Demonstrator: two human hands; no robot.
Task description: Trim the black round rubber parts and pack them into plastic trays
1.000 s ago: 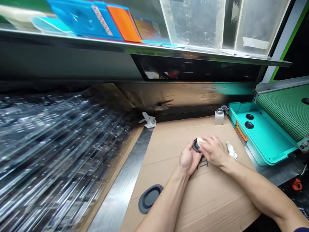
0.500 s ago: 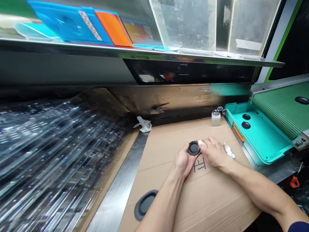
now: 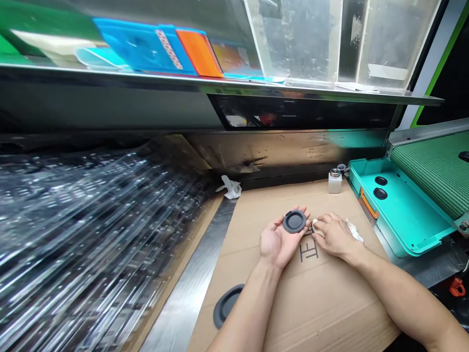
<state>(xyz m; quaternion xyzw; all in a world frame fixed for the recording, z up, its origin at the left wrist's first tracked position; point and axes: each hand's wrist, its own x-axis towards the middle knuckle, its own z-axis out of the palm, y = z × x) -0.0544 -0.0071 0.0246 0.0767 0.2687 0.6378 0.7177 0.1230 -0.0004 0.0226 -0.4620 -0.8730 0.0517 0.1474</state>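
Observation:
On the upturned palm and fingers of my left hand (image 3: 280, 242) rests a dark grey round part (image 3: 294, 221) with a raised rim. My right hand (image 3: 335, 236), just to its right and low over the cardboard (image 3: 293, 303), has its fingers bent round a small whitish wad (image 3: 315, 226), apart from the part. A crumpled white cloth (image 3: 354, 230) lies beyond the right hand. Near my left forearm, a larger dark oval part (image 3: 225, 307) lies on the cardboard, partly hidden by the arm.
A turquoise tray (image 3: 414, 215) at the right holds two black round parts (image 3: 380, 193), beside a green conveyor belt (image 3: 432, 171). A small bottle (image 3: 334, 182) stands at the cardboard's back edge. Stacked clear plastic trays (image 3: 91, 244) fill the left. A metal shelf (image 3: 311, 93) runs overhead.
My right hand has moved off the round part, to the right and down towards the cardboard. My left hand has opened flatter under the part. The whole view has shifted slightly.

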